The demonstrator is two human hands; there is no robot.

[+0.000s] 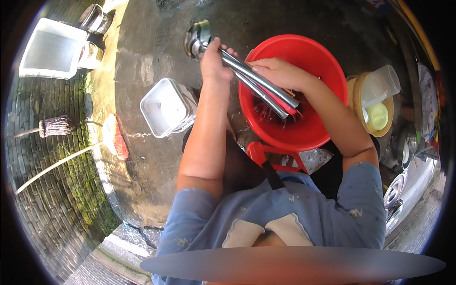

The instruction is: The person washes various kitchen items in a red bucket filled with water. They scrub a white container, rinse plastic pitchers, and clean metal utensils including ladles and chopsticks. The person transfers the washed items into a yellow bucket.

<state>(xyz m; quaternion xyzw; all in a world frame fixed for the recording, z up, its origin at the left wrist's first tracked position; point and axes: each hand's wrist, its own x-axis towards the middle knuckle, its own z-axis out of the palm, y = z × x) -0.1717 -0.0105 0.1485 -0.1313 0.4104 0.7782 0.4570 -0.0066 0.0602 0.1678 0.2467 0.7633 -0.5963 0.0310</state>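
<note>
My left hand (pixel 216 66) is closed round the upper part of a bundle of shiny metal ladles (pixel 197 40), whose rounded bowls stick out past my fingers at the upper left. Their long handles slant down to the right, over a big red tub (pixel 339 90). Against the handles lies my right hand (pixel 278 73), its fingers bent around them and partly hidden. Below that hand, a pinkish-red piece (pixel 286 100) and thin brown sticks show beside the metal; what they belong to is unclear. Thin streaks like dripping water hang under the handle ends.
A white square bucket (pixel 164 107) stands left of me. Right of the tub, a tan basin (pixel 356 97) holds a clear plastic container (pixel 382 85) and a green bowl (pixel 378 116). A red brush (pixel 114 137), a mop (pixel 54 127) and a white bin (pixel 52 47) are farther left.
</note>
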